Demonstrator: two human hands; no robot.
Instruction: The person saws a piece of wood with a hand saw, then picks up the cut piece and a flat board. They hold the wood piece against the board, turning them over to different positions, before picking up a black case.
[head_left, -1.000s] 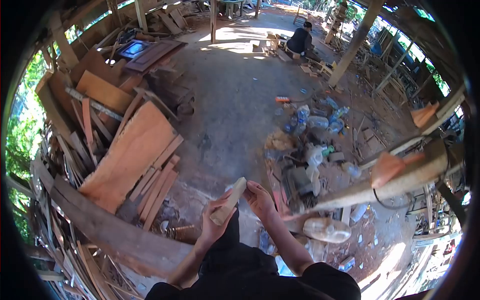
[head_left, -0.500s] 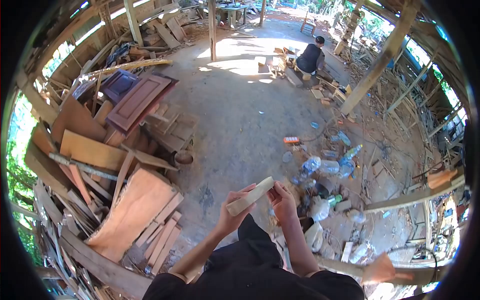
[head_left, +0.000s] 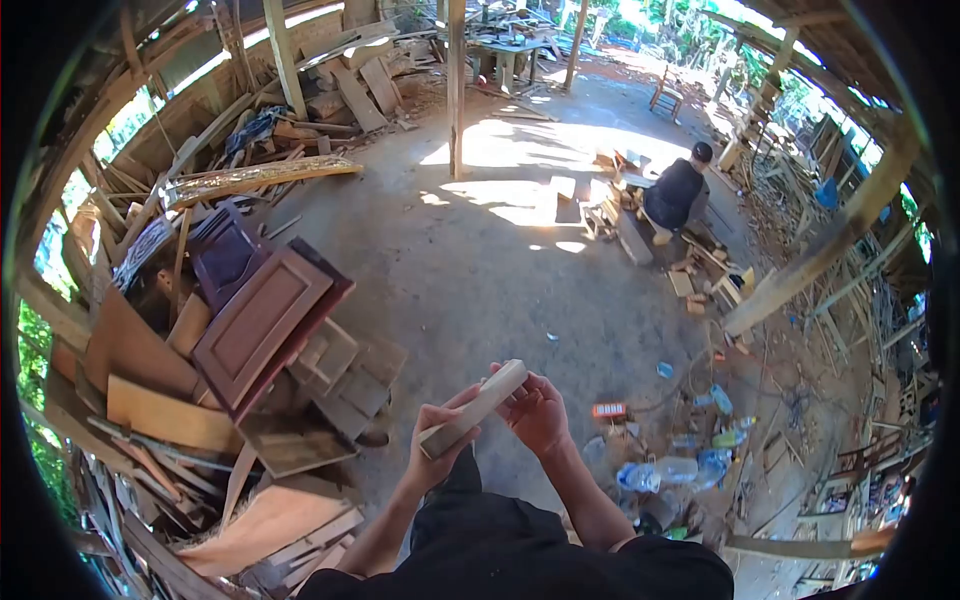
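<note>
A short, pale wooden block (head_left: pixel 475 410) is held out before my body, slanting up from lower left to upper right. My left hand (head_left: pixel 436 432) grips its lower left end, with the thumb along the upper edge. Around the far right end curl the fingers of my right hand (head_left: pixel 537 412), partly hidden by the wood. Beneath the block are my dark trousers and the concrete floor (head_left: pixel 470 300).
Brown panelled doors (head_left: pixel 262 325) lean on a heap of boards at left. Plastic bottles (head_left: pixel 675 470) and an orange box (head_left: pixel 608 410) litter the floor at right. Farther off, a person (head_left: pixel 676 192) sits beside wood pieces. A post (head_left: pixel 457 90) stands ahead.
My view has tilted up and turned left, so the surroundings sit lower and farther right. Both hands still hold the block, and my right hand has shifted its fingers on the far end.
</note>
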